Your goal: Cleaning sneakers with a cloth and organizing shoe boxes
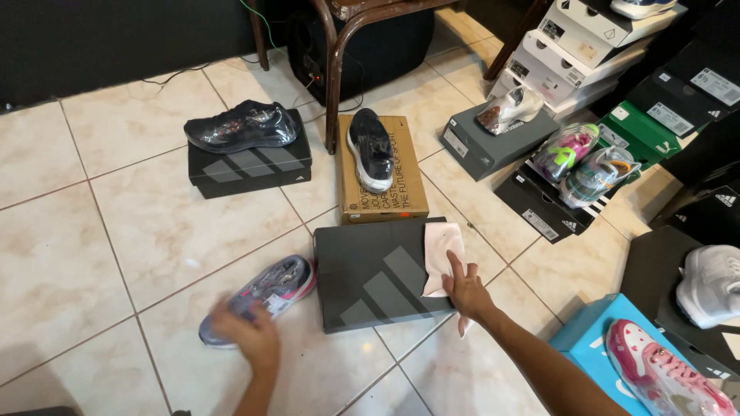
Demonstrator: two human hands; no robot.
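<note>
The left hand [250, 335] is closed over the near end of a wrapped grey-and-pink shoe [262, 296] on the floor — its long axis running up and right toward the dark box [370, 273] just beside it — while the right hand [465, 291] presses open-fingered on a pink cloth [443, 250] at the box's right edge.

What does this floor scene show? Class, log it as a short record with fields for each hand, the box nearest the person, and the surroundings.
Left hand: on a wrapped grey-and-pink shoe lying on the tiled floor
Right hand: pressing a pale pink cloth on the dark grey shoebox
Box lid: closed
Surroundings: a dark shoe on a brown box; shoeboxes stacked at right
</note>
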